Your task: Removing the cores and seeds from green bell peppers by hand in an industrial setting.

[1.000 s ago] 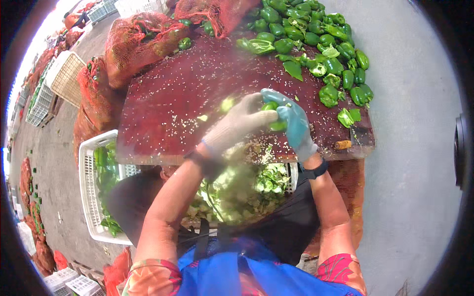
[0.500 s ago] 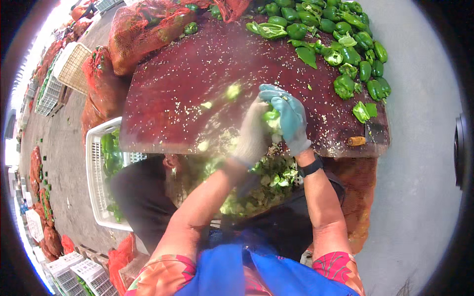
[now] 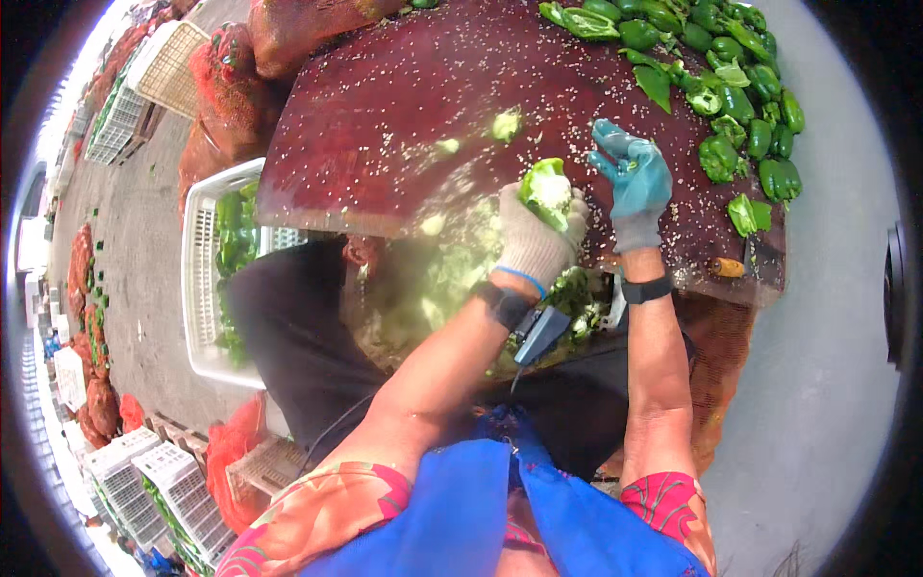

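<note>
My left hand (image 3: 540, 236), in an off-white knit glove, holds a broken-open green bell pepper (image 3: 548, 192) with its pale inside turned up. Just to its right, my right hand (image 3: 635, 183) wears a teal-coated glove. Its fingers are apart and nothing shows in them. Both hands are over the near part of a dark red table (image 3: 385, 125) strewn with pale seeds. Beyond the left hand lies a pepper core (image 3: 507, 124). Below the table edge, between my legs, is a heap of pepper scraps (image 3: 452, 298), partly blurred.
Whole green peppers (image 3: 760, 87) are piled along the table's far right. A wooden-handled knife (image 3: 726, 267) lies near the right corner. At my left stands a white crate (image 3: 204, 288) holding green peppers. Red mesh sacks (image 3: 231, 91) lean against the table's left side.
My hands, together around the pepper before, have come apart. The pepper is in the left hand, and the right hand has moved off to the right. The whole view has shifted slightly.
</note>
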The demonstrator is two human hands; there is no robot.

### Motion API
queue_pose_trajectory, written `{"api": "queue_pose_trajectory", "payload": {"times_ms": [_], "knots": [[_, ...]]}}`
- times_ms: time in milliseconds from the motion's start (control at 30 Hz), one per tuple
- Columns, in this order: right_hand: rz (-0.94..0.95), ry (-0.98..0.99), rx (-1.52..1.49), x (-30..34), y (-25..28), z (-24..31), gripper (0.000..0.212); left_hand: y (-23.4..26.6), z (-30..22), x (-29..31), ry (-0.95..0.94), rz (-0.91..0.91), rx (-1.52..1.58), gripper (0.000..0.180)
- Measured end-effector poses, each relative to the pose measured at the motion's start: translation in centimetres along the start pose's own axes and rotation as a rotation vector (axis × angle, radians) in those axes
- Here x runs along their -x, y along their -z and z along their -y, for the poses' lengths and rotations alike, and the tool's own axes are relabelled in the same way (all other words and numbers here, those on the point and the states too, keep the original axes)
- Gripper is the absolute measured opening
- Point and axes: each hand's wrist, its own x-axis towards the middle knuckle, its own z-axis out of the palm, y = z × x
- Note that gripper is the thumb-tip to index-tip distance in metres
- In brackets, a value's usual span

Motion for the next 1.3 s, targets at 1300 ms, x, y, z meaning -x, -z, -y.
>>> {"api": "queue_pose_trajectory", "payload": {"times_ms": [1300], "knots": [[0.209,-0.228,0.231,1.3,-0.6,-3.3,0.044,-9.5,-4.1,3.2,-0.283,0.174,-2.006,0.046]]}}
